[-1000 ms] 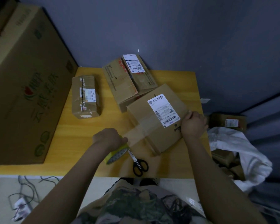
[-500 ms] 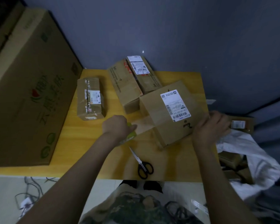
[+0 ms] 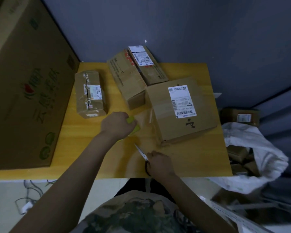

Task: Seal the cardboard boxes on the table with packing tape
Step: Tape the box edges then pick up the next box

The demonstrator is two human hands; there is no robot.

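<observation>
A cardboard box [image 3: 163, 115] with a white shipping label sits on the right of the yellow wooden table [image 3: 91, 158]. A strip of clear tape [image 3: 144, 118] runs from its left side to the yellow tape roll [image 3: 133, 123], which my left hand [image 3: 117, 125] grips just left of the box. My right hand [image 3: 159, 163] is near the table's front edge, fingers curled over the handles of the scissors [image 3: 141, 153], whose blades point up and left. Two other boxes lie behind: a small taped one [image 3: 89, 94] at left and a longer one [image 3: 133, 76] at the back.
A very large printed carton [image 3: 23, 84] stands along the table's left side. To the right of the table a white sack [image 3: 252, 148] holds several small boxes, with another box [image 3: 240, 116] behind it. Cables lie on the floor at lower left.
My right hand left the box's right side and came down to the scissors at the front edge. My left hand stayed beside the box with the tape roll.
</observation>
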